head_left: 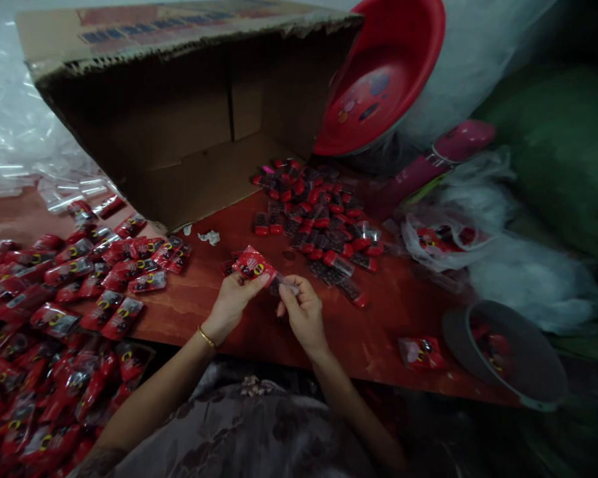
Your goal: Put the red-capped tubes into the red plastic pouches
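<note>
My left hand [230, 304], with a gold bangle at the wrist, pinches a small red printed packet [252, 261] between thumb and fingers. Close against it, my right hand [303, 313] has its fingers closed at the packet's lower right end, where a clear plastic part [290, 287] shows. Whether that part belongs to the packet or is a separate piece, I cannot tell. Beyond my hands lies a heap of small dark, clear-covered pieces with red ends [319, 212]. Many red packets [124, 269] are spread over the table to the left.
An open cardboard box [189, 166] lies on its side at the back of the red table [204, 279]. Behind it leans a red basin [393, 99]. To the right are a pink bottle [428, 162], a plastic bag [438, 249] and a grey basket [528, 358]. More packets [40, 398] are heaped lower left.
</note>
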`<state>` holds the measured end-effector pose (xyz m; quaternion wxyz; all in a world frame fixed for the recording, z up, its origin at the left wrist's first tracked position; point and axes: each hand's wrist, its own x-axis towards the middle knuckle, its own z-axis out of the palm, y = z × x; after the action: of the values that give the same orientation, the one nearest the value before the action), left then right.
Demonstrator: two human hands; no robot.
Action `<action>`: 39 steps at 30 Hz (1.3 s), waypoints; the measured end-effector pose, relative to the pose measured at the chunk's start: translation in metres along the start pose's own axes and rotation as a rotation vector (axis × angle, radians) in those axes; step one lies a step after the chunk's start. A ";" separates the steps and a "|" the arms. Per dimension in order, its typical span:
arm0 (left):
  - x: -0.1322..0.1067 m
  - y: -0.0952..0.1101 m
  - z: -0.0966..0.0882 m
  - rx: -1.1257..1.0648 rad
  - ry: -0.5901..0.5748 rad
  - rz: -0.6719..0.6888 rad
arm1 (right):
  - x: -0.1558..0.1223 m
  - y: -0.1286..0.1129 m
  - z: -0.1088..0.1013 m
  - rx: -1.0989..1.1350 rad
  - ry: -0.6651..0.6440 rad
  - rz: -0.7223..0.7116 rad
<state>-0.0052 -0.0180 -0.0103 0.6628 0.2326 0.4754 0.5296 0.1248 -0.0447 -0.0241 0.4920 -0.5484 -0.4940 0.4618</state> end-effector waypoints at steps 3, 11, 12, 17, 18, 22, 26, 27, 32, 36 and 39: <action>0.001 -0.005 0.001 0.021 0.048 0.043 | 0.000 0.003 0.008 0.005 0.051 -0.017; -0.001 -0.001 0.005 -0.066 0.004 -0.039 | 0.001 0.004 0.023 0.079 -0.140 0.031; -0.001 -0.001 0.006 -0.077 -0.004 -0.055 | 0.001 0.005 0.026 0.083 -0.133 0.022; -0.004 -0.003 0.004 -0.138 -0.025 -0.001 | -0.005 0.010 0.033 0.051 -0.032 -0.035; -0.005 -0.004 0.004 -0.131 -0.030 0.012 | -0.006 0.010 0.034 0.052 -0.033 -0.033; -0.008 -0.004 0.003 -0.049 -0.119 -0.037 | -0.005 0.006 0.032 0.138 -0.085 0.015; -0.010 0.005 0.000 0.048 -0.182 -0.098 | -0.002 0.003 0.030 0.252 -0.166 0.072; -0.009 0.008 -0.001 0.052 -0.191 -0.093 | -0.001 0.002 0.030 0.253 -0.176 0.082; -0.011 0.004 -0.006 0.038 -0.205 -0.045 | 0.000 0.001 0.036 0.239 -0.180 0.093; -0.012 -0.001 -0.017 0.030 -0.181 -0.051 | 0.002 0.002 0.040 0.282 -0.284 0.113; -0.011 0.004 -0.025 -0.059 -0.119 -0.004 | 0.005 0.000 0.039 0.271 -0.351 0.091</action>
<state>-0.0286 -0.0315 -0.0142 0.6976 0.2431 0.4198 0.5273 0.0868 -0.0366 -0.0277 0.4466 -0.4102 -0.4802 0.6338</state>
